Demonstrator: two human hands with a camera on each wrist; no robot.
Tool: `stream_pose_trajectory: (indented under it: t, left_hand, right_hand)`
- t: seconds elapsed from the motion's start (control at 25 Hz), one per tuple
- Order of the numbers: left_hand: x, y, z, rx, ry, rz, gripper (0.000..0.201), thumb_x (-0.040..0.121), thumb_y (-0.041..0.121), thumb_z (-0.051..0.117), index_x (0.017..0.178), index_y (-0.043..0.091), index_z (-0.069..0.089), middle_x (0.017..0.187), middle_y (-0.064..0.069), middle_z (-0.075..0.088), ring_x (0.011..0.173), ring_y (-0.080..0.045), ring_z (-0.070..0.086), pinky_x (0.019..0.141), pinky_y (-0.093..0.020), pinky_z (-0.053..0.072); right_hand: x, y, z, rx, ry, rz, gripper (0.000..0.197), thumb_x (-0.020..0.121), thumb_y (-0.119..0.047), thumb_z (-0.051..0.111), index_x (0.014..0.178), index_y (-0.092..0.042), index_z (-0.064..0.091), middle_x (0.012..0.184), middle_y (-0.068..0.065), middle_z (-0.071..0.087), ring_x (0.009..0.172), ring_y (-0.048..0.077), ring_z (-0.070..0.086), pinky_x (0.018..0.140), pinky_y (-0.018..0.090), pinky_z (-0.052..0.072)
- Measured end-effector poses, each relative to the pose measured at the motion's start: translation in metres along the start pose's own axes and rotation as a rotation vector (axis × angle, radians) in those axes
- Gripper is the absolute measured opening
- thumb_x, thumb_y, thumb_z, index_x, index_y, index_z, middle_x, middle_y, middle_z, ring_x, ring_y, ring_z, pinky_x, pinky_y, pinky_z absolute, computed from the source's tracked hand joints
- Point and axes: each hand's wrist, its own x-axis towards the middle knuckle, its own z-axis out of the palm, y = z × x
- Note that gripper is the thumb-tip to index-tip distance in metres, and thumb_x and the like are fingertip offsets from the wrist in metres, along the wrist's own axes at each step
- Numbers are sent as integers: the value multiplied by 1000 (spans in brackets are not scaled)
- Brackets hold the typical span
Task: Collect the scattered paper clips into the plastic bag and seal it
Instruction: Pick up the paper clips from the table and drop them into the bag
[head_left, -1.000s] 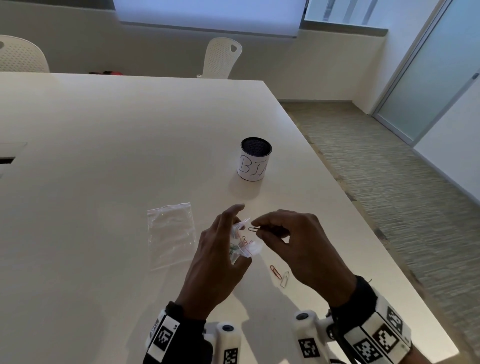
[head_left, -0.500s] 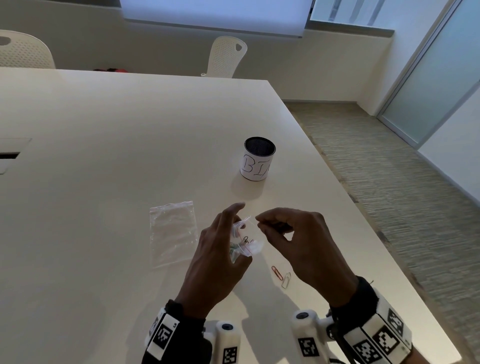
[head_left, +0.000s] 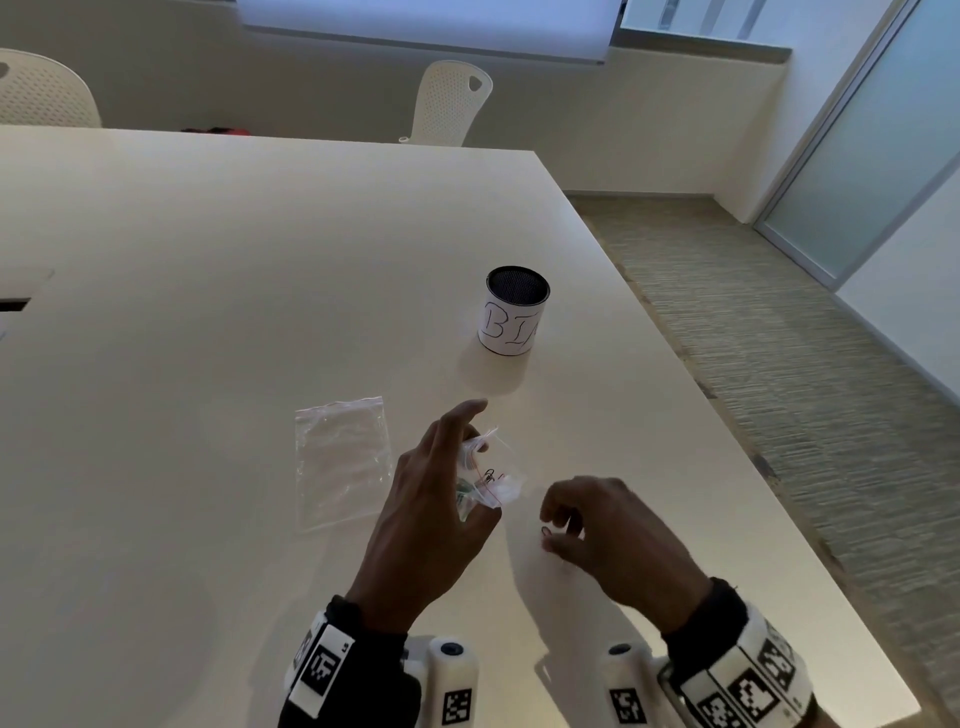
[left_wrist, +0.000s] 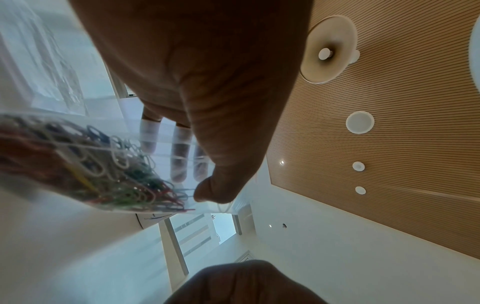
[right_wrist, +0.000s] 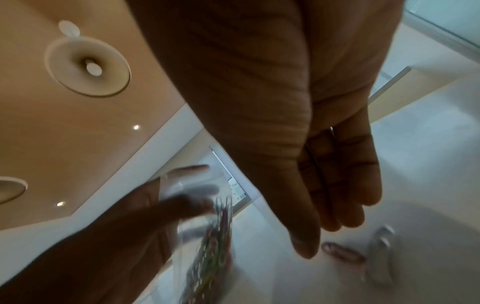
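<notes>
Clear plastic lay flat toward the left of the work area: a spare bag (head_left: 340, 462), empty as far as could be seen, resting on the table (head_left: 208, 312) well in from its near edge. Just right of it, the left hand (head_left: 431, 514) held the plastic bag (head_left: 488, 480) above the table, thumb and fingers pinching its mouth; the left wrist view showed many coloured paper clips (left_wrist: 109, 174) massed in its lower part. Further right, the right hand (head_left: 602, 530) hovered low near the table's right edge, fingers loosely curled, reaching for two loose clips, one red (right_wrist: 342, 253) and one pale (right_wrist: 381, 246), lying on the surface. Whether this grip had closed on either could not be told. A mesh bin (head_left: 514, 317) stood further back.

Assessment: each clip is light, stiff, thin and smooth, likely to slide on the table; a fingertip pinch across the wire suits. The bag is soft and slippery; hold at the seal strip.
</notes>
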Motion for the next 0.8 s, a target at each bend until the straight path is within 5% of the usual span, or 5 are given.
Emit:
stream_pose_trajectory:
  t: [0.28,0.8]
  left_hand:
    - [2,-2,2,13,-6,3,88,85,27,80,151,43,24,142,6,54,123,-18,56,97,-31,51]
    - [1,0,1,24,6,8,87,85,29,80,151,44,24,136,7,56,113,-19,59,98,-43,55]
  right_hand:
    - [4,-8,12,14,-56,94,12,91,-23,65,102,-27,64,95,-7,70,91,17,64,79,33,55]
    - [2,-18,16,-18,-35,150,10,94,-19,59,103,-23,60,106,2,67,98,24,62,81,34,50]
